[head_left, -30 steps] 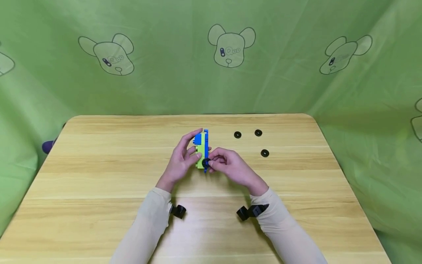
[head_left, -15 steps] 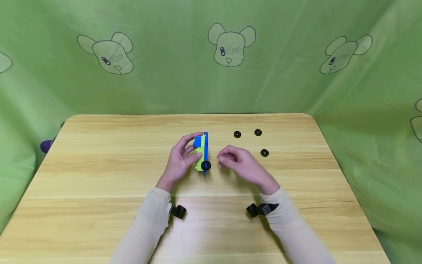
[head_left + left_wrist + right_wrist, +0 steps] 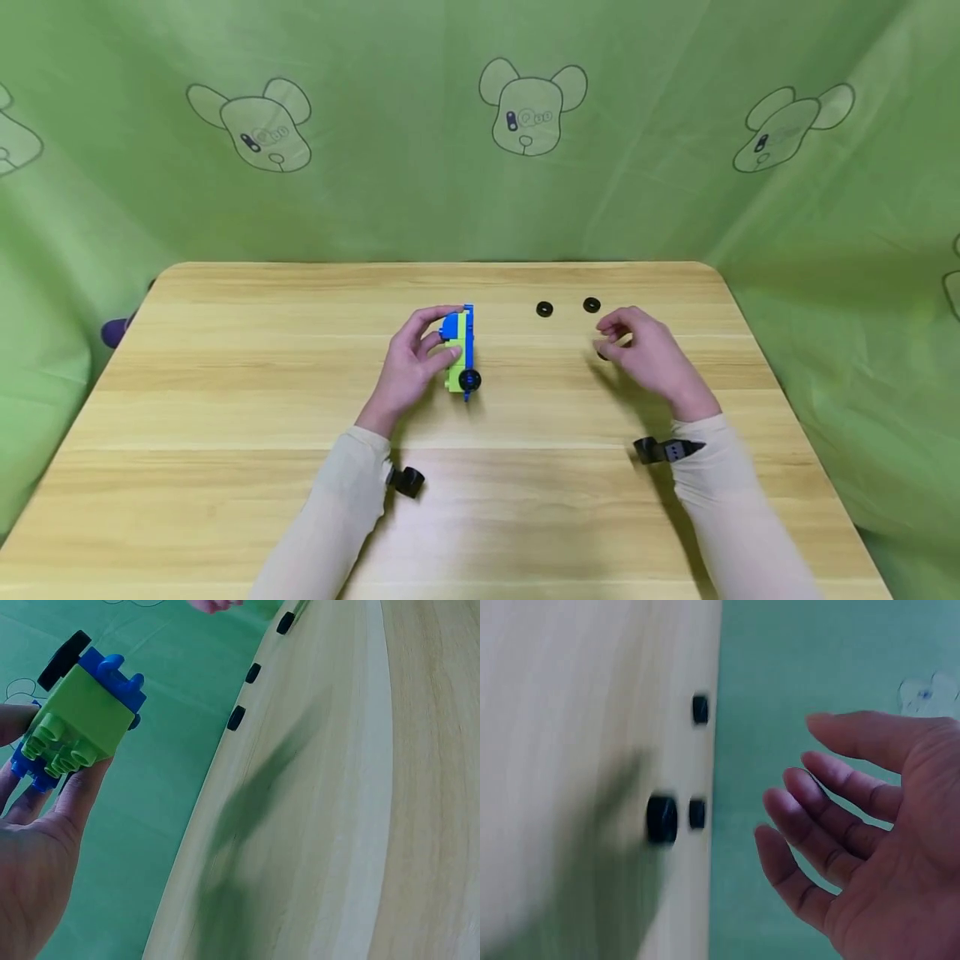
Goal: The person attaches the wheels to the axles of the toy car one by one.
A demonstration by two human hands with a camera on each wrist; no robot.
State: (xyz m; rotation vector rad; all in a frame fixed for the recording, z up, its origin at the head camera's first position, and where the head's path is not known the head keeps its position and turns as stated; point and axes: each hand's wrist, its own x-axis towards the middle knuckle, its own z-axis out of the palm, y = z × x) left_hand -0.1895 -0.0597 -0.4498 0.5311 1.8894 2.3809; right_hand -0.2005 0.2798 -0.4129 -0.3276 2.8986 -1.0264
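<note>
My left hand [image 3: 408, 367] grips a toy car [image 3: 456, 354] built of lime-green and blue blocks, held on end above the table. One black wheel [image 3: 469, 380] is fitted near the lower end of its blue base. In the left wrist view the lime block's studs [image 3: 64, 746] face the camera. My right hand [image 3: 648, 354] hovers over a black tyre [image 3: 661, 819] on the right of the table, fingers loosely bent and nothing between them. From the head view that tyre is mostly hidden behind the fingertips.
Two more black tyres, a left one [image 3: 544, 309] and a right one [image 3: 592, 305], lie near the back edge of the wooden table [image 3: 225, 375]. A green curtain [image 3: 397, 167] with bear-head drawings hangs behind and beside it. Something purple [image 3: 113, 333] shows beyond the left edge.
My right hand has let go of the wheel on the toy car and moved right to the nearest loose tyre. The left hand stays nearly in place with the car.
</note>
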